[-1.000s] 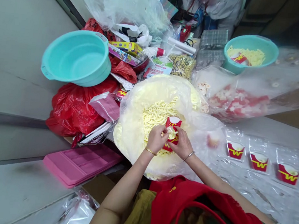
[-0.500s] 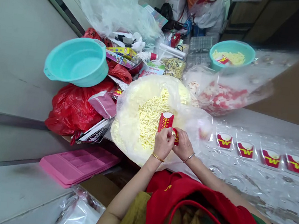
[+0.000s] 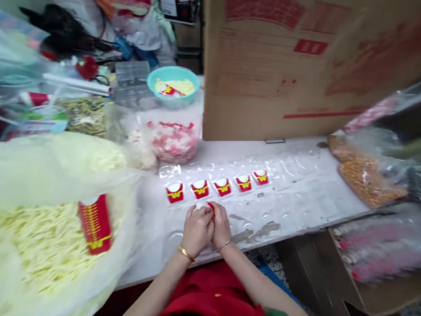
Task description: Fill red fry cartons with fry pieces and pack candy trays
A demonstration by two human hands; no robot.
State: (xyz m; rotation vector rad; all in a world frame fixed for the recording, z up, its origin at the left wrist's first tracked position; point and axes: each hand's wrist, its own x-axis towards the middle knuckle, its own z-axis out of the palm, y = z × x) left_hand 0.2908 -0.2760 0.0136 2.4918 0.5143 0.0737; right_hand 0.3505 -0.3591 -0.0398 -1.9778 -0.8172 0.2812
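My left hand (image 3: 197, 231) and my right hand (image 3: 221, 226) are pressed together over the white table, fingers closed on a small red fries carton (image 3: 210, 207). Only a sliver of its red and white edge shows; the rest is hidden by my fingers. Just beyond my fingertips, several red cartons with a yellow zigzag mark, such as this flat carton (image 3: 222, 186), lie in a row in clear plastic moulds (image 3: 289, 167). To the left, a stack of nested red cartons (image 3: 97, 225) rests on pale yellow fry-shaped pieces (image 3: 48, 246) in an open plastic bag (image 3: 44, 151).
A large cardboard box (image 3: 266, 73) stands along the table's back. Behind the row are a bag of pink and white pieces (image 3: 172, 138) and a turquoise basin (image 3: 171, 98). A bag of orange-brown bits (image 3: 370, 178) lies at the right, above an open carton of pink packets (image 3: 386, 244).
The view has swung right. Both hands have moved from above the bag of yellow pieces to the plastic moulds, carrying the small carton along. The stack of cartons stays on the yellow pieces.
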